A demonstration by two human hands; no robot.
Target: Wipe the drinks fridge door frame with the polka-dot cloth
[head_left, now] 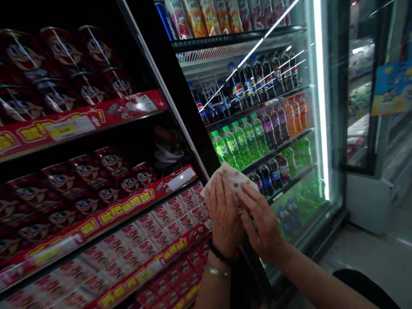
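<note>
A white cloth with coloured dots [232,177] is held up in front of me by both hands. My left hand [222,214] grips its lower left part with the fingers closed over it; a dark bead bracelet and a thin bangle sit on that wrist. My right hand [264,223] pinches the cloth's lower right edge. The cloth hangs just in front of the black frame [180,98] between a snack shelf and a drinks fridge.
Red shelves [96,214] at left carry rows of red cans and cartons with cartoon faces. The lit glass-door fridge [273,111] at right holds cola, green and orange bottles. A second cooler [370,107] stands far right over pale floor tiles.
</note>
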